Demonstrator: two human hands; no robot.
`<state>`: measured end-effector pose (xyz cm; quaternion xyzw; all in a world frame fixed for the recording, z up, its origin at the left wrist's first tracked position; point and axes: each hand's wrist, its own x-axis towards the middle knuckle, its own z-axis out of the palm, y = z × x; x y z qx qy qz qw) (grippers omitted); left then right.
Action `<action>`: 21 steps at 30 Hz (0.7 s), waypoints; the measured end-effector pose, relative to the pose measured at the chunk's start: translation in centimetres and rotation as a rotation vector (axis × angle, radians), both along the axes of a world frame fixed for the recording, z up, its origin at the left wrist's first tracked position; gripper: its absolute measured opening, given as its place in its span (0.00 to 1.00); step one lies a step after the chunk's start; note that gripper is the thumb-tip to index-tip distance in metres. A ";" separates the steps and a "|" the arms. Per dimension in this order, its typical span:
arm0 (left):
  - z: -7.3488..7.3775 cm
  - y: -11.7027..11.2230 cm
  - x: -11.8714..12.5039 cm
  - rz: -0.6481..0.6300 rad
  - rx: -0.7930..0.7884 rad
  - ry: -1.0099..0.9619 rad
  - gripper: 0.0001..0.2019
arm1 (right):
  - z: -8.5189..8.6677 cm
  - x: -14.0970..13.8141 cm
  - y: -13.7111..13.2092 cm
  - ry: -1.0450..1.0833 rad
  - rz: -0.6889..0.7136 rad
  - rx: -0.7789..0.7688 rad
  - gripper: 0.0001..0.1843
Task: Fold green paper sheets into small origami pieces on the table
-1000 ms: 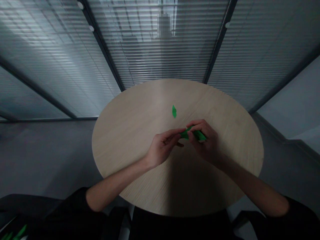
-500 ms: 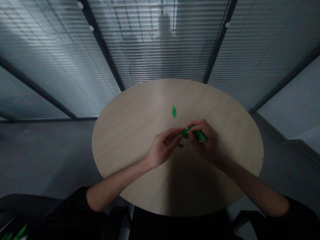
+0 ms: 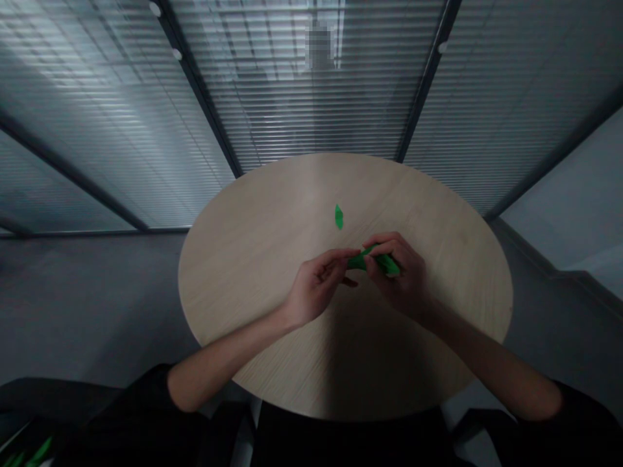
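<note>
Over the middle of a round light-wood table (image 3: 253, 272), both my hands pinch a small folded piece of green paper (image 3: 377, 261). My left hand (image 3: 318, 285) grips its left tip between thumb and fingers. My right hand (image 3: 399, 272) curls over its right part, fingers closed on it. Farther back on the table lies a second small green folded piece (image 3: 339, 216), apart from both hands.
Glass walls with horizontal blinds (image 3: 302, 84) stand behind the table. Grey floor surrounds it. At the bottom left corner some green strips (image 3: 29, 454) show on a dark surface. My dark sleeves fill the lower edge.
My left fingers have shifted slightly along the green paper's left tip. The hands stay in the same place.
</note>
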<state>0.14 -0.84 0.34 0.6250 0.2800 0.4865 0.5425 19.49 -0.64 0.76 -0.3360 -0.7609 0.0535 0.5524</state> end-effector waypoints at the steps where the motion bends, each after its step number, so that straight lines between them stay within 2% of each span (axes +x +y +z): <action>1: 0.0 0.0 0.0 -0.003 -0.002 -0.001 0.16 | 0.0 0.0 0.0 0.000 0.001 0.002 0.03; 21: 0.2 0.0 -0.1 -0.035 -0.002 -0.020 0.16 | 0.0 0.0 0.0 0.010 0.005 -0.008 0.03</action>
